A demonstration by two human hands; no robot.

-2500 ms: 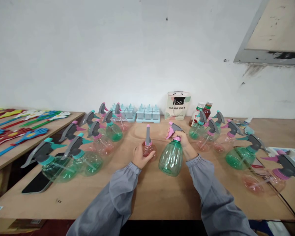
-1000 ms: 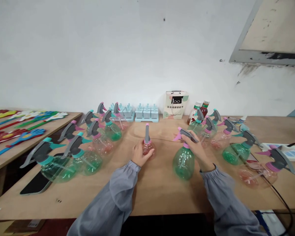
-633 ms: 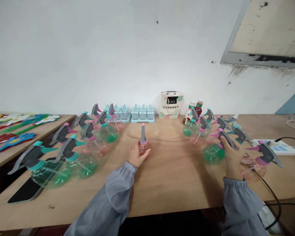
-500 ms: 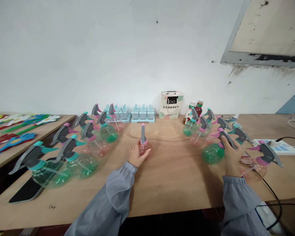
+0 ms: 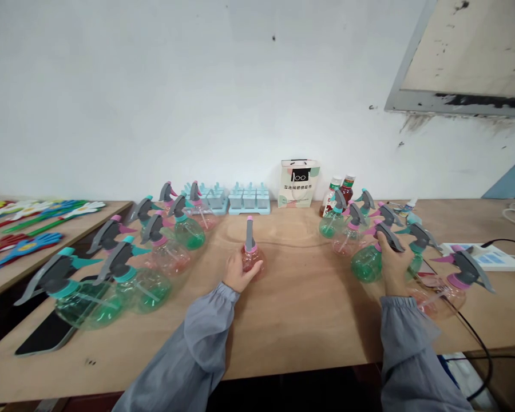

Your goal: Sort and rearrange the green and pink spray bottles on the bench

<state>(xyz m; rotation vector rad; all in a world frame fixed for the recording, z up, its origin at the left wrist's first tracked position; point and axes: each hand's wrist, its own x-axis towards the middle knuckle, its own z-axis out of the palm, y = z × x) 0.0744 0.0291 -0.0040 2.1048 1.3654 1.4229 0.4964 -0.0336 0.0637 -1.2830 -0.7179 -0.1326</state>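
Note:
My left hand point(image 5: 239, 270) is closed round a pink spray bottle point(image 5: 256, 258) with a grey trigger, upright in the middle of the table. On the right, my right hand point(image 5: 393, 260) grips the grey trigger head of a green spray bottle point(image 5: 366, 264) with a pink collar and nozzle. Just right of that hand stands another pink spray bottle point(image 5: 444, 292), and behind it a green one with a teal nozzle point(image 5: 419, 240). More pink and green spray bottles fill the right group, among them a green one point(image 5: 331, 224). Fingertips of my right hand are partly hidden.
Several spray bottles point(image 5: 146, 289) stand on the left beside a phone point(image 5: 47, 333). Along the wall are light-blue popsicle moulds point(image 5: 249, 200), a paper bag point(image 5: 298, 186) and sauce bottles point(image 5: 347, 187). A power strip point(image 5: 480, 257) with cables lies right; colourful hand-shaped toys point(image 5: 38, 243) lie far left.
My right hand has moved slightly left with the green spray bottle, away from the pink bottle at the right. My left hand has stayed on its pink bottle.

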